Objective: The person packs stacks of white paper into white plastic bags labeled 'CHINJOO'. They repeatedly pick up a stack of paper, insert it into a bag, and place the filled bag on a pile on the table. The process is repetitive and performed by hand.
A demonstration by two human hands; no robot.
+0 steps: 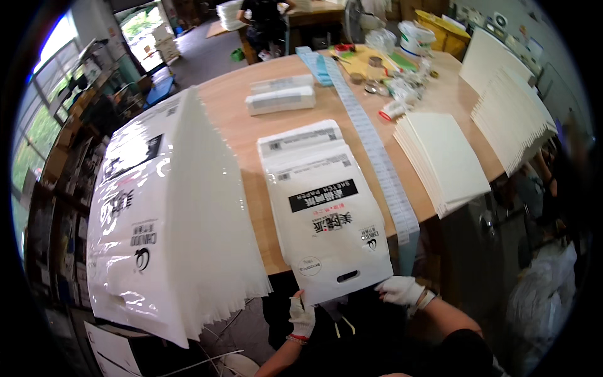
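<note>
A white printed plastic bag [333, 245] with a cut-out handle slot lies flat at the table's near edge, its slotted end toward me. Beneath its far end, more of the same bags or packs [301, 135] show in a stack. My left hand [303, 319], in a white knit glove with bare fingertips, grips the bag's near left corner, thumb on top. At the near right corner my right hand [403, 291], gloved likewise, pinches the edge; its fingers are partly hidden. Whether paper is inside the bag I cannot tell.
A big fanned pile of plastic bags [213, 220] covers the table's left side. A strip of printed labels [367, 135] runs along the right, beside stacked white sheets [449, 160]. Wrapped packs [281, 99], tape rolls [375, 61] and a white bucket [416, 39] stand farther back. A person [264, 25] is beyond.
</note>
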